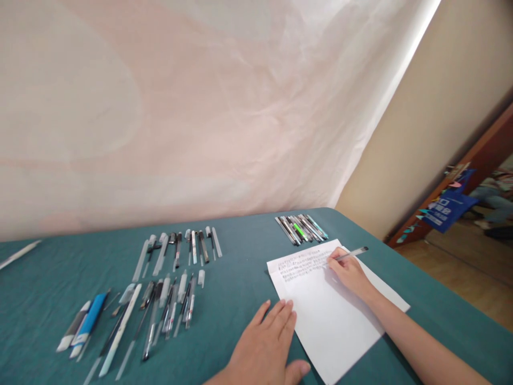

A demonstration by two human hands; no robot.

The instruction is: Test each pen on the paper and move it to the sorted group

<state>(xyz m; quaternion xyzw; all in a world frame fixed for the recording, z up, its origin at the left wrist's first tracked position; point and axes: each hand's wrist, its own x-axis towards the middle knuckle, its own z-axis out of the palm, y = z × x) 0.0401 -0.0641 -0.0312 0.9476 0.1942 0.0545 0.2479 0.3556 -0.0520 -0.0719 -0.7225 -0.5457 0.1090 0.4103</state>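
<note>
A white sheet of paper [332,321] lies on the teal tablecloth, with a few lines of small writing near its top edge. My right hand [349,272] rests on the sheet, closed in a writing grip around a clear pen [348,255] whose tip touches the written lines. My left hand [267,345] lies flat on the cloth with fingers stretched out, its fingertips on the paper's left edge. It holds nothing.
Several pens and caps lie in rows on the left [176,251] and front left [132,321]. Another small row of pens [301,228] sits beyond the paper. The table [232,278] backs onto a white sheet; its right edge drops to a wooden floor and doorway.
</note>
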